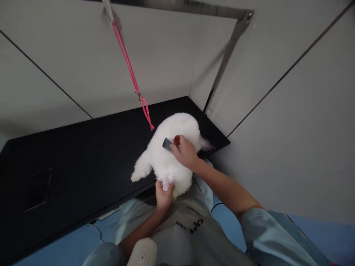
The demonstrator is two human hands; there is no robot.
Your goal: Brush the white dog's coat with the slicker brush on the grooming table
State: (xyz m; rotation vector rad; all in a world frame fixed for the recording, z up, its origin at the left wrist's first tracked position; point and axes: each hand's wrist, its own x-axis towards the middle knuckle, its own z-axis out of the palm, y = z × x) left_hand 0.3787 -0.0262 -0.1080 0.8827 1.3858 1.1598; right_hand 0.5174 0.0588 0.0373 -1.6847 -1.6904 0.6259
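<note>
A white, fluffy dog (pixel 174 129) lies on the black grooming table (pixel 94 159) at its near edge, against my apron. My right hand (pixel 185 150) is closed around what looks like a slicker brush (pixel 167 144), with a dark grey rectangular head and a reddish part beside my fingers. The brush head is at the coat on the dog's body. Lower down, my left hand (pixel 164 195) pinches a small pinkish-white part of the dog between thumb and fingers; I cannot tell which part. One white leg (pixel 141 168) stretches to the left. The dog's face is not visible.
A pink grooming loop (pixel 127 59) hangs from the metal overhead bar (pixel 177 5), its lower end near the dog. The bar's post (pixel 222 70) stands at the table's back right. Grey wall panels (pixel 291 122) rise behind and to the right. The floor (pixel 321 236) is blue.
</note>
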